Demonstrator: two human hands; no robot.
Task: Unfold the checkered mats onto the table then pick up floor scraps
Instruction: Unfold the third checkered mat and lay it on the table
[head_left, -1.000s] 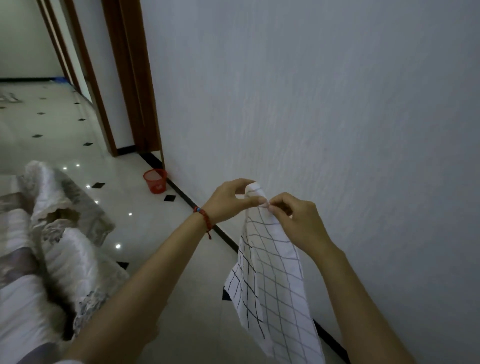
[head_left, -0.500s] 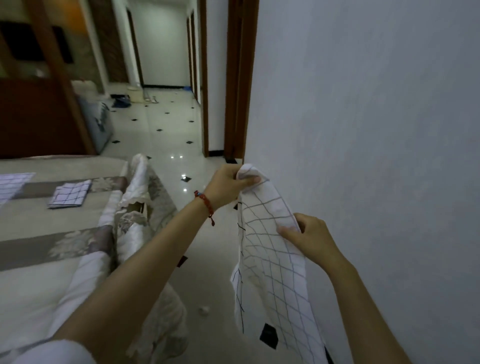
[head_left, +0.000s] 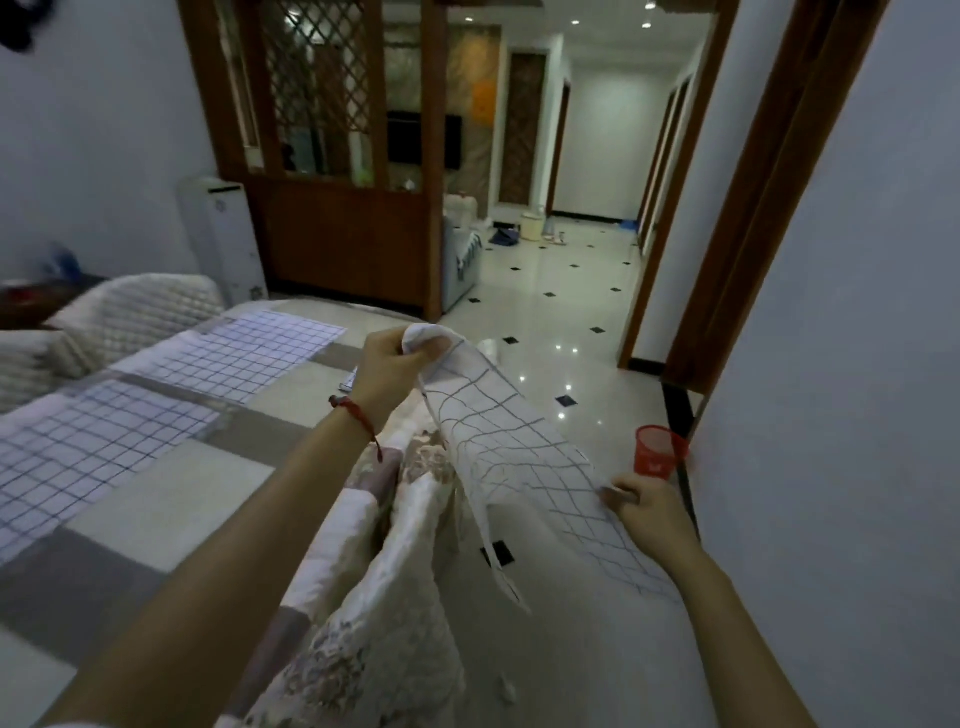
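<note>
1. Both hands grip one mat (head_left: 511, 447): left hand (head_left: 387, 371) bunches its top corner, right hand (head_left: 647, 512) pinches the lower edge.
2. Mat hangs stretched between them, long axis slanting down to the right, over the floor.
3. Table (head_left: 171, 499) lies left, nearest the left hand; two mats (head_left: 156, 395) are already spread there.

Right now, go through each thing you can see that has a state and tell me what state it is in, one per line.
White checkered mat in the hands: partly opened, stretched in the air between both hands.
Left hand: grips the mat's upper corner.
Right hand: pinches the mat's lower edge.
Two white checkered mats on the table: unfolded, lying flat.
Red mesh wastebasket: upright on the floor by the wall.
Small white floor scrap: lying on the floor.
</note>
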